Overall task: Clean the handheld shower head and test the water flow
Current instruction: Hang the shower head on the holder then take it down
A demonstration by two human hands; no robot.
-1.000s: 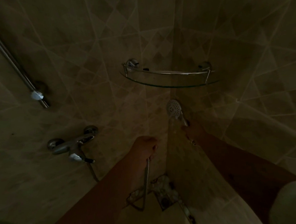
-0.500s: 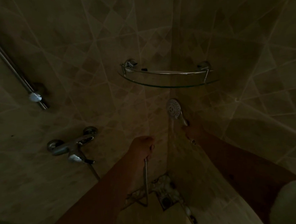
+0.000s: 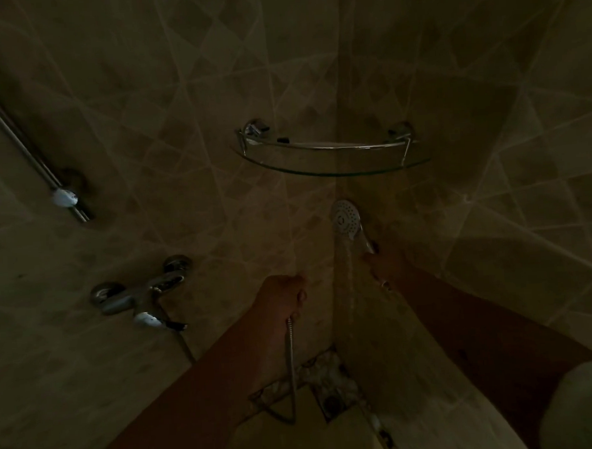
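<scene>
reaching up from the bottom of the dim view, the two bare forearms came first, the left one nearer the middle of the frame. the left hand (image 3: 282, 292) was closed in a fist, its fingers (image 3: 300, 295) curled together around the thin, flexible metal shower hose (image 3: 290, 358), which dropped straight down from the fist and looped near the patterned floor drain (image 3: 331, 392) in the corner. a little farther out and to the right, the right hand (image 3: 387, 262) gripped the handle of the round, silver handheld shower head (image 3: 346, 220); the fingers looked wrapped around the handle, though the gloom hid just how. the head stood above and slightly left of that hand, its long axis running up and leftward from the grip, the perforated face turned partly toward the camera and down. a pale stream of water (image 3: 346, 290) seemed to fall from the face between the two hands, so the flow test was likely under way. the right hand was the one on the head; the left only managed hose slack below it, so any turn of the spray would fall to the right wrist. off to the left sat the chrome wall mixer tap (image 3: 140, 291), and higher, the slanted metal rail (image 3: 26, 149). farthest, in the tiled corner, hung a curved glass shelf with a chrome rail (image 3: 332, 160).
</scene>
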